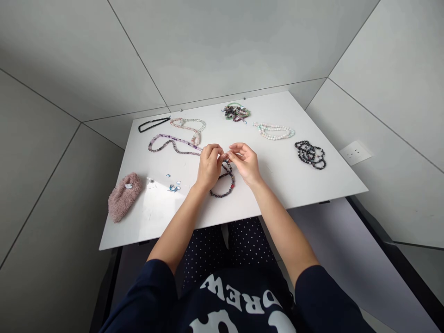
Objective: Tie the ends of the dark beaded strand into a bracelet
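Observation:
My left hand (pixel 209 167) and my right hand (pixel 246 165) meet fingertip to fingertip over the middle of the white table (pixel 277 175). Both are closed in a pinch at the upper end of a dark bead strand (pixel 222 196), which has a red bead on its right side. Its lower loop lies on the tabletop between my wrists. What exactly sits between the fingertips is too small to make out. Just left of my left hand, a purple and grey bead strand (pixel 175 152) runs up to the knuckles, its end hidden there.
Farther back lie a black strand (pixel 154 123), a pink and clear strand (pixel 187 121), a tangled pile of strands (pixel 236 112) and a pale strand (pixel 275 137). Black beads (pixel 310 155) are at right. A fuzzy pink pouch (pixel 125 196) and small blue scraps (pixel 174 188) are at left.

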The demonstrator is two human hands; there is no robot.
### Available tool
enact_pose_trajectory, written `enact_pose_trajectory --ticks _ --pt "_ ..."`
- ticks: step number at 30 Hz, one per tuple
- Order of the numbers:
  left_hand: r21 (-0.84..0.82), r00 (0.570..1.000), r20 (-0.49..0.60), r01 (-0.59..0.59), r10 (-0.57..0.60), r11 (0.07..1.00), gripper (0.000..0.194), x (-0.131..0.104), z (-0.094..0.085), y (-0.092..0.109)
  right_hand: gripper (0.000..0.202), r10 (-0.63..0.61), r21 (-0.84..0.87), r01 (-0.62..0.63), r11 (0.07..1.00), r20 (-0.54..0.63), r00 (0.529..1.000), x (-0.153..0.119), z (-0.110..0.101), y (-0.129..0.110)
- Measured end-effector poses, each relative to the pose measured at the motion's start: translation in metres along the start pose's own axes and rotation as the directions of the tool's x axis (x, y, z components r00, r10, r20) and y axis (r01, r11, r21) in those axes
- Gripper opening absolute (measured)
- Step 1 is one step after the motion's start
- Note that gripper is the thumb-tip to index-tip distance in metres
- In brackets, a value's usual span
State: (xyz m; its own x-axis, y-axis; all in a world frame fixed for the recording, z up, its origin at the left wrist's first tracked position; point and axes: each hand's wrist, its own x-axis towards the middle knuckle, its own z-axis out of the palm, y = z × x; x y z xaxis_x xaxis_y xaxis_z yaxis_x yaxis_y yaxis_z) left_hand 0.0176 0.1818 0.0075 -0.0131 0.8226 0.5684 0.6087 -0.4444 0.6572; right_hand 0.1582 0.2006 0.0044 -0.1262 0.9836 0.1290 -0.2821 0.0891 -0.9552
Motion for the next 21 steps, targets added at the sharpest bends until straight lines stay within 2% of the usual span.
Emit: enact_pose_trajectory --ticks 10,13,17,21 --pt "-0.182 0.985 0.104 0.153 -0.136 0.971 0.046 -0.0011 0.0016 0.0024 0.045 -0.018 0.010 0.018 1.000 0.030 0.999 0.0018 0.0006 0.0020" --pt "-0.254 0.974 0.120 0.218 -0.193 0.942 0.049 -0.0009 0.0023 -0.0004 0.041 -0.069 -0.010 0.070 0.998 0.027 0.997 0.0012 0.0009 0.0034" --pt "-0.339 0.935 0.166 0.353 -0.314 0.872 0.049 -0.0002 0.0015 -0.0004 0.029 -0.186 -0.166 0.187 0.968 0.021 0.982 -0.0016 0.0020 0.0036" --pt "-0.433 0.884 0.222 0.467 -0.411 0.771 0.047 0.0004 -0.0008 0.0022 0.017 -0.289 -0.301 0.295 0.907 0.065 0.955 -0.0046 0.0023 0.0023"
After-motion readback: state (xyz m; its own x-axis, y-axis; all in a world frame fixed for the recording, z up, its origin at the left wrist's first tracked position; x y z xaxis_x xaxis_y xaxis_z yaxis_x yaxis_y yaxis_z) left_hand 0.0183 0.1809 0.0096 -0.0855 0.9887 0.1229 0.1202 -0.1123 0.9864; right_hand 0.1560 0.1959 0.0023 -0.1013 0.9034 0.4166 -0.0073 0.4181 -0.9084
